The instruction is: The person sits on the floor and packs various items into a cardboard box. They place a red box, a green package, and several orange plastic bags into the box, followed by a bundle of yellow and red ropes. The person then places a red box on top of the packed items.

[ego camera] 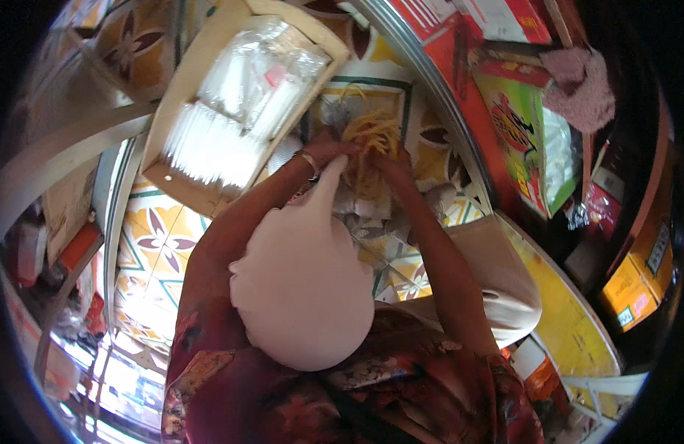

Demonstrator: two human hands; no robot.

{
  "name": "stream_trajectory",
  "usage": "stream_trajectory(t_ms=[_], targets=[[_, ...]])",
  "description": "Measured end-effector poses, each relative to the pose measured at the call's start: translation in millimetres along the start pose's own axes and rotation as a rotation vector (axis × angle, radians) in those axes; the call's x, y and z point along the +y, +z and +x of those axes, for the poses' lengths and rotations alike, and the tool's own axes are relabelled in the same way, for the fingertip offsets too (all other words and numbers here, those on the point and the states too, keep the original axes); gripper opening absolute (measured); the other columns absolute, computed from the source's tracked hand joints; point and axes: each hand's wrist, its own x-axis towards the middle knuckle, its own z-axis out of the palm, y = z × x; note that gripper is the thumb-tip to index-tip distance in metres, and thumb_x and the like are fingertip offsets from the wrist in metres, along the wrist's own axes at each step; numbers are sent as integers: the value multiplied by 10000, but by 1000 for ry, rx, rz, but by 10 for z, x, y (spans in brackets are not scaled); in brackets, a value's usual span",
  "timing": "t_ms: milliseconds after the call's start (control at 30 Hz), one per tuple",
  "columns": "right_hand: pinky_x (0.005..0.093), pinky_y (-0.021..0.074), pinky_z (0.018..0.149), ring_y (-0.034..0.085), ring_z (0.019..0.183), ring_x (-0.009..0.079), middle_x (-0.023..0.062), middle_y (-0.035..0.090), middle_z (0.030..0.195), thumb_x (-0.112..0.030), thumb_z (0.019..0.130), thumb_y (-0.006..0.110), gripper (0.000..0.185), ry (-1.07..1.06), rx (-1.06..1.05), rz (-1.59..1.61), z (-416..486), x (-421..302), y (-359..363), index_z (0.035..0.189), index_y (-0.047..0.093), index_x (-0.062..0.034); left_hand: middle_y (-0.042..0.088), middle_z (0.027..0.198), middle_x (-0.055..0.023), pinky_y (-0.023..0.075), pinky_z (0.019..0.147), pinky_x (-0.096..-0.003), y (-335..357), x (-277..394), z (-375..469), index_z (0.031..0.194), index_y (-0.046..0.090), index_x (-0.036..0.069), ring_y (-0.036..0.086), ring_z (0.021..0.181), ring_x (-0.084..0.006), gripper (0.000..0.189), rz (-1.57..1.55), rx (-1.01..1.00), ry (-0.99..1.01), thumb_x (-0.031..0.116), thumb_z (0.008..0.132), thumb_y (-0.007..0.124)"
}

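Note:
A full, rounded white plastic bag (306,283) lies in front of my chest, its neck twisted to a narrow point. My left hand (328,149), with a bangle at the wrist, closes around the tip of that neck. Just beyond it is a loose bunch of thin yellow bands (375,130), which look like rubber bands. My right hand (395,164) has its fingers on the near right side of this bunch, close to the left fingers. Both sets of fingertips are partly hidden among the bands and in shadow.
A cardboard box (164,130) with clear plastic packets and white sticks or straws stands at the left. On the right, past a metal edge (450,91), are a green printed box (511,127) and a pinkish cloth (589,91). Patterned tiles (159,238) show below.

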Motion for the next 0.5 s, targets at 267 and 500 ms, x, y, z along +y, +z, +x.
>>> stream_trajectory(t_ms=[267, 500], targets=[[333, 515, 797, 611, 957, 197, 83, 616, 1091, 14, 715, 710, 480, -410, 52, 175, -570, -652, -233, 1160, 532, -21, 629, 1118, -56, 477, 899, -292, 161, 1639, -709, 1232, 537, 49, 586, 1005, -144, 583, 167, -215, 362, 169, 732, 811], [345, 494, 877, 590, 1031, 209, 80, 582, 1152, 21, 741, 681, 531, -494, -285, 626, -636, -1882, 767, 1233, 490, -38, 627, 1122, -98, 481, 903, -270, -471, 2838, -1057, 1276, 462, -4, 589, 1009, -122, 620, 265, -66, 652, 271, 804, 754]])
